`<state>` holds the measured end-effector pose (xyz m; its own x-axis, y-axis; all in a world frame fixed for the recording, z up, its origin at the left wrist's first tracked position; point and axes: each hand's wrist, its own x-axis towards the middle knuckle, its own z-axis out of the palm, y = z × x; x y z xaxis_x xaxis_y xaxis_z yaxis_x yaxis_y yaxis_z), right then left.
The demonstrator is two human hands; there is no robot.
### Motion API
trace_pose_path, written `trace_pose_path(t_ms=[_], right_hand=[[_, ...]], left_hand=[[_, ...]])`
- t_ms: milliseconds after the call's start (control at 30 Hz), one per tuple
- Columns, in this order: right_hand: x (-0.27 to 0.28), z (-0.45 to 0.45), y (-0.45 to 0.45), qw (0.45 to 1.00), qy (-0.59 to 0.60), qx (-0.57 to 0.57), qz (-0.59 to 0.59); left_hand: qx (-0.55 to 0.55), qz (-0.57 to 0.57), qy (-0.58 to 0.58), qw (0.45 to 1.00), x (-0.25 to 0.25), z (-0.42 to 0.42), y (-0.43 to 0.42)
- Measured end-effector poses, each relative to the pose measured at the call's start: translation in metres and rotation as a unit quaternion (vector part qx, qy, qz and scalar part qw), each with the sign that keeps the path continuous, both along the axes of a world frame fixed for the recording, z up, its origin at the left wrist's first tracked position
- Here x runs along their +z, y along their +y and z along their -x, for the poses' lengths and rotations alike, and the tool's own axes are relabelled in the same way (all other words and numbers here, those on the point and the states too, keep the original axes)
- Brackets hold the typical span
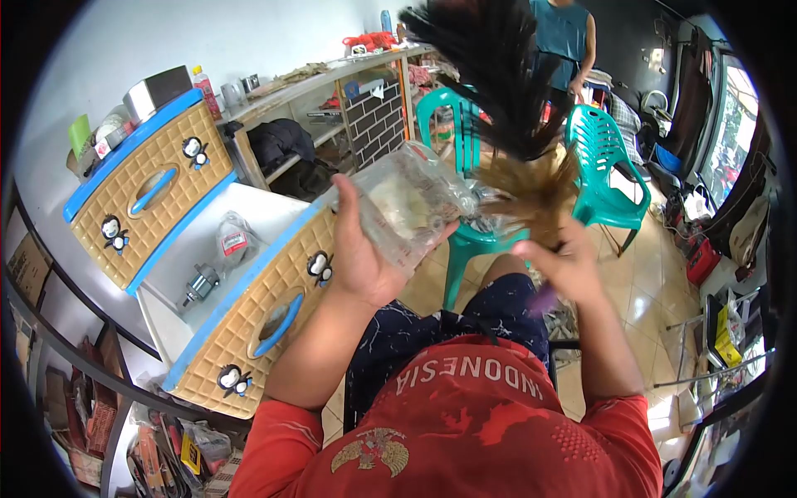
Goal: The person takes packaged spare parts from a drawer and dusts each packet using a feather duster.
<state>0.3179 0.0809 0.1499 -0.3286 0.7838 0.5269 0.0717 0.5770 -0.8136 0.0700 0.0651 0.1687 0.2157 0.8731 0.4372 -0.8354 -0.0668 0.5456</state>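
My left hand (369,266) is closed round a clear plastic-wrapped package (407,203) with something whitish inside; its fingers are partly behind the package. My right hand (569,264) grips a feather duster (498,75) near the base of its brown feathers. Its long black feathers point up and away, while a blurred purple handle end shows below the hand. The brown feathers are close to the package's right end. To the left, an open waffle-patterned plastic box (158,187) with blue trim holds a bagged part (238,239) with a red label and a metal part (200,285).
Green plastic chairs (610,166) stand ahead, and a person in a blue sleeveless top (560,33) is behind them. A shelf cabinet (320,87) runs along the wall. Packaged goods hang or lie at lower left (178,448). A metal rack (714,378) is at right.
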Motion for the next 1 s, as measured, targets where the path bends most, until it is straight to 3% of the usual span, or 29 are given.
trace_pose_path(t_ms=[33, 67, 100, 133, 233, 300, 433, 500, 600, 667, 733, 767, 833, 867, 933, 1000], right_hand=[[-0.012, 0.015, -0.002, 1.000, 0.026, 0.010, -0.013], [-0.043, 0.014, 0.015, 0.994, -0.090, -0.039, -0.037], [-0.030, 0.031, 0.004, 0.994, -0.091, -0.026, 0.052], [-0.036, 0.043, 0.011, 0.999, -0.033, 0.017, -0.032], [-0.068, 0.063, 0.054, 0.994, 0.020, 0.081, -0.069], [-0.064, 0.069, 0.066, 0.981, -0.147, 0.045, -0.118], [-0.098, 0.087, 0.103, 0.982, -0.169, 0.078, -0.023], [-0.125, 0.092, 0.130, 0.989, -0.132, 0.060, -0.033], [-0.152, 0.104, 0.154, 0.997, -0.048, 0.062, 0.005], [-0.196, 0.116, 0.182, 0.995, 0.001, 0.077, 0.057], [-0.207, 0.115, 0.202, 0.963, 0.109, 0.081, 0.233], [-0.210, 0.106, 0.221, 0.973, 0.031, 0.060, 0.219], [-0.216, 0.095, 0.254, 0.967, 0.049, 0.006, 0.251], [-0.230, 0.084, 0.280, 0.974, 0.009, -0.038, 0.222], [-0.248, 0.065, 0.324, 0.972, -0.049, -0.129, 0.191], [-0.277, 0.052, 0.371, 0.962, -0.040, -0.222, 0.155]], left_hand=[[-0.008, 0.037, 0.017, 0.999, -0.007, -0.003, 0.004], [-0.018, 0.072, 0.034, 0.997, -0.013, -0.007, 0.009], [-0.052, 0.069, 0.037, 0.996, -0.021, -0.012, 0.014], [-0.073, 0.060, 0.045, 0.995, -0.036, -0.012, 0.023], [-0.056, 0.068, 0.087, 0.992, -0.094, -0.001, 0.061], [-0.109, 0.096, 0.056, 0.988, -0.107, 0.016, 0.080], [-0.225, 0.116, 0.032, 0.967, -0.101, 0.027, 0.096], [0.021, 0.206, 0.136, 0.969, -0.093, 0.010, 0.093], [-0.067, 0.226, 0.129, 0.963, -0.144, 0.026, 0.120], [-0.067, 0.233, 0.115, 0.963, -0.170, 0.029, 0.130], [0.035, 0.322, 0.193, 0.926, -0.186, 0.026, 0.130], [0.041, 0.327, 0.191, 0.925, -0.190, 0.025, 0.129], [0.059, 0.351, 0.422, 0.834, -0.197, 0.026, 0.126], [0.065, 0.355, 0.419, 0.833, -0.211, 0.032, 0.125], [-0.011, 0.164, 0.629, 0.760, -0.242, 0.045, 0.129], [-0.019, 0.101, 0.679, 0.727, -0.220, 0.044, 0.131]])
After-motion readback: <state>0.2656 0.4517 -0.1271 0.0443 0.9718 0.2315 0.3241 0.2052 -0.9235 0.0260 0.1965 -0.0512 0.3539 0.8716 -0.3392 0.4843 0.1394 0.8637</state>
